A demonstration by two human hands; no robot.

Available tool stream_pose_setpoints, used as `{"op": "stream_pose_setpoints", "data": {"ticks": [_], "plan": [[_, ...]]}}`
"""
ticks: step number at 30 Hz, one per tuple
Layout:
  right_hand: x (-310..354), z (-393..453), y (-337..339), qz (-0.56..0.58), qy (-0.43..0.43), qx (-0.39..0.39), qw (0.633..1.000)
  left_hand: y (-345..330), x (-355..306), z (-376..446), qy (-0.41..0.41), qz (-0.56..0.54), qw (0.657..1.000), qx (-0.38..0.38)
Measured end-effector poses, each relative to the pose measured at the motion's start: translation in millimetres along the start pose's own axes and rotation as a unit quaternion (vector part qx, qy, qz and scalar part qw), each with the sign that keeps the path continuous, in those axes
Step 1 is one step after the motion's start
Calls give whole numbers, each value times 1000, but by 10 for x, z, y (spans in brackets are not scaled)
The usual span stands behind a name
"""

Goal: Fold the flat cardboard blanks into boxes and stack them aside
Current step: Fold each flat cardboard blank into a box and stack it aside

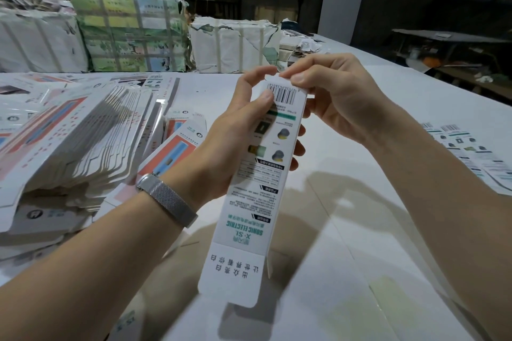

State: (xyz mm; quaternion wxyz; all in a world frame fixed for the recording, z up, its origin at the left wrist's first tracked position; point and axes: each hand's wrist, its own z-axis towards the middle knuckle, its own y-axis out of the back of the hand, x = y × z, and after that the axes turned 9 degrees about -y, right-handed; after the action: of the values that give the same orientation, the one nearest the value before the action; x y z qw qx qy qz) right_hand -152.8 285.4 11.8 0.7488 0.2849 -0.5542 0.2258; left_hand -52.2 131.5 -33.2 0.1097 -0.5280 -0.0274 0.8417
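Over white table (360,124), both hands grip box (257,183) (far flap pinched).

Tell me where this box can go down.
Bare table under and right of the box, up to the printed boxes at the right edge. Also the strip toward the bundles. The blanks crowd the left.

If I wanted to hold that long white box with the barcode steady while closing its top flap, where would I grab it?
Grip the long white box around its upper body, just under the barcode, coming from the left as the left hand does. It is long and narrow, so fingers can wrap it there, leaving the top flap free for the right hand to pinch.
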Motion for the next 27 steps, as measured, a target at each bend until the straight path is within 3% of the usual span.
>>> {"op": "stream_pose_setpoints", "data": {"ticks": [6,15,20,27], "plan": [[-38,48,-31,-37,27,-36,998,-20,-8,0,-6,29,999,-24],[-4,30,13,-13,20,19,1000,-35,-83,-10,5,17,1000,-16],[45,-7,96,-32,19,3,999,-13,-86,-8,15,27,999,17],[8,14,2,-23,17,1,1000,-4,-49,19,-10,59,998,-20]]}}
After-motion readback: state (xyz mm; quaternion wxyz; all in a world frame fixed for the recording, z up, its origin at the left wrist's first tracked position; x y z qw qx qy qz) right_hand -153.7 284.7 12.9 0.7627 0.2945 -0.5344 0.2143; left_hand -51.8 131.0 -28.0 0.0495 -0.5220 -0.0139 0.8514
